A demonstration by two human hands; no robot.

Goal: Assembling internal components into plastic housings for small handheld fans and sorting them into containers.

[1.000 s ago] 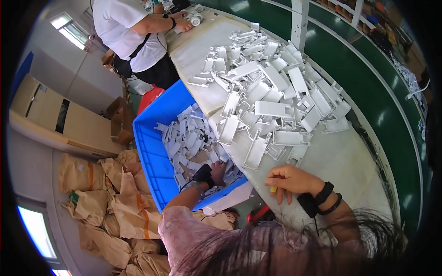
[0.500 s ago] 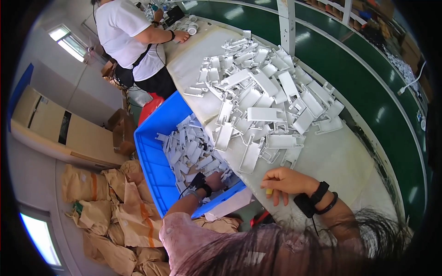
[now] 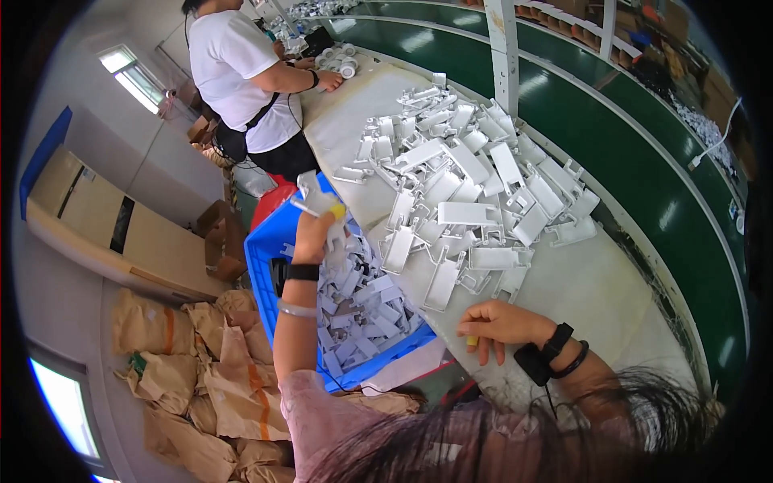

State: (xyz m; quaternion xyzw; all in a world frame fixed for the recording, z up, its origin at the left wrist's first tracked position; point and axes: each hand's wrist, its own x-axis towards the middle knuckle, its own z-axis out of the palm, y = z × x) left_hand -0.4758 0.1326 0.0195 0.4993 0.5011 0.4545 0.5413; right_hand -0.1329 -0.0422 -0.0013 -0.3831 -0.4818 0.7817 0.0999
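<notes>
My left hand (image 3: 313, 236) is raised over the far part of the blue bin (image 3: 263, 256), closed around white plastic parts (image 3: 312, 191), one of which sticks up past the fingers. Something yellow shows at its fingertips. Below it, the bin holds many similar loose white plastic pieces (image 3: 366, 320). My right hand (image 3: 506, 324) rests near the table's front edge, fingers loosely bent and apart, with no part in it. A small yellow piece, perhaps a finger cover, shows on one finger. Just beyond it spreads a heap of white plastic housings (image 3: 467, 189).
The pale worktable (image 3: 596, 298) has a green conveyor-like surface (image 3: 644, 153) along its far side, behind a white post (image 3: 502, 56). At the far end stands a co-worker (image 3: 241, 72) near round white parts (image 3: 338, 60). Brown paper sacks (image 3: 233, 378) lie on the floor at left.
My left hand has come up out of the bin's near part and moved away from me to its far end, now with white plastic parts. My right hand has stayed put.
</notes>
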